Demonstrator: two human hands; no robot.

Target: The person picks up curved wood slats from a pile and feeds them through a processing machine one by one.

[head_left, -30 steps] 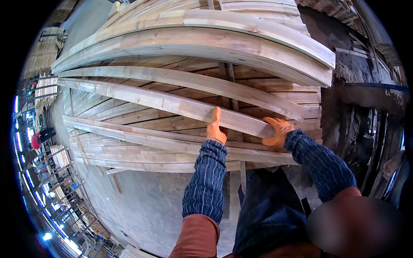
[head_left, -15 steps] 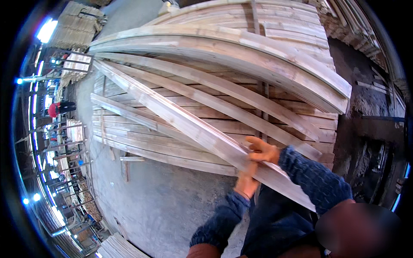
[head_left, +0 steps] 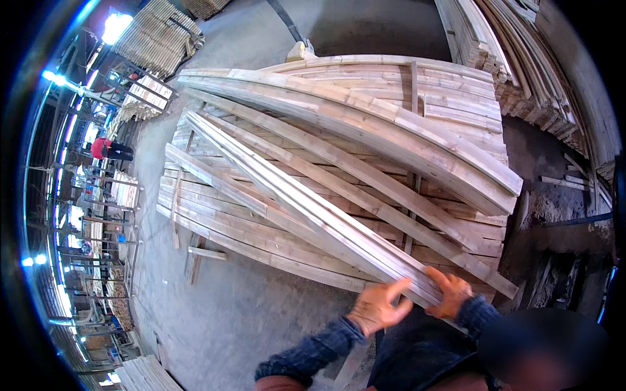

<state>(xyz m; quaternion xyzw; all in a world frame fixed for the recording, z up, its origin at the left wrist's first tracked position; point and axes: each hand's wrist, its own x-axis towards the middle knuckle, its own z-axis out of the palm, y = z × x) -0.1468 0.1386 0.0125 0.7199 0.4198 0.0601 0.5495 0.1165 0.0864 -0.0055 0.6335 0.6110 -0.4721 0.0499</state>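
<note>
The long pale plank (head_left: 306,208) now lies at a slant over the pile of boards (head_left: 417,130), while one second ago it lay nearly across the pile, so the person has swung its far end away from them and toward their left. Its near end is at the person's body, at the lower edge of the pile. The right hand (head_left: 452,291) is closed over that near end, with the fingers wrapped on the upper face. The left hand (head_left: 377,305) has moved: before it pressed on the plank further along, and now it is beside the near end with fingers spread and blurred, so I cannot tell if it grips. I judge that the plank is being turned off the pile. A person in red (head_left: 104,148) stands well apart on the concrete floor (head_left: 261,326).
</note>
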